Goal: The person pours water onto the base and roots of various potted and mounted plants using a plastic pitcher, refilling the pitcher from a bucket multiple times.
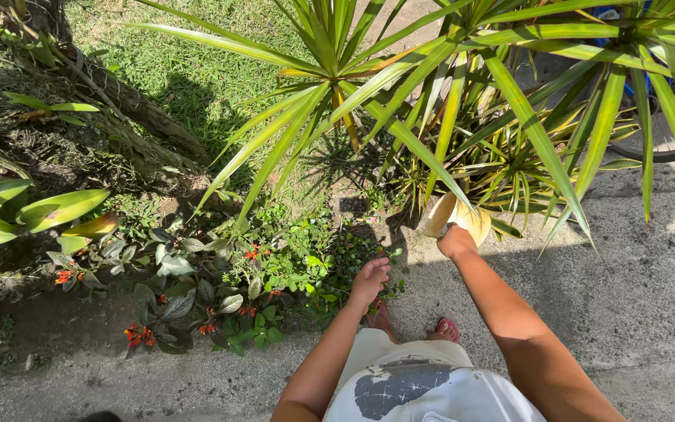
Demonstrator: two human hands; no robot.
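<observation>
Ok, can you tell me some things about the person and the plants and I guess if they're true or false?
1. The right hand holds a pale yellow cup tipped toward the spiky plant. True.
2. The left hand holds a big red bucket. False: it holds nothing and hangs over the small green leaves.
3. There are little orange-red flowers in the bed. True.
4. The person stands on grass. False: the sandalled feet are on grey concrete.
5. A wheel shows behind the long leaves at top right. True.
</observation>
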